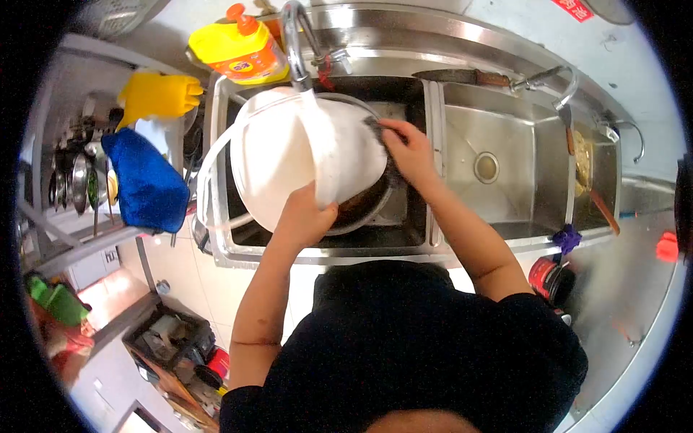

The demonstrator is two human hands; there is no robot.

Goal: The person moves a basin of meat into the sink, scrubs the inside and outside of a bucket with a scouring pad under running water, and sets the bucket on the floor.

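I log one white bucket (354, 151), tilted in the left basin (410, 216) below the faucet (294, 47); left hand (304, 218) gripping its near edge, right hand (411, 153) closed on a dark scrubber (373, 128) against its side; scrubbing seemingly under way, not yet finished.

Smooth plastic bucket (278, 162), shiny metal sink (462, 187)

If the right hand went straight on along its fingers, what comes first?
The right hand would likely press the blurred dark item it touches, then the white container; depth is unclear.
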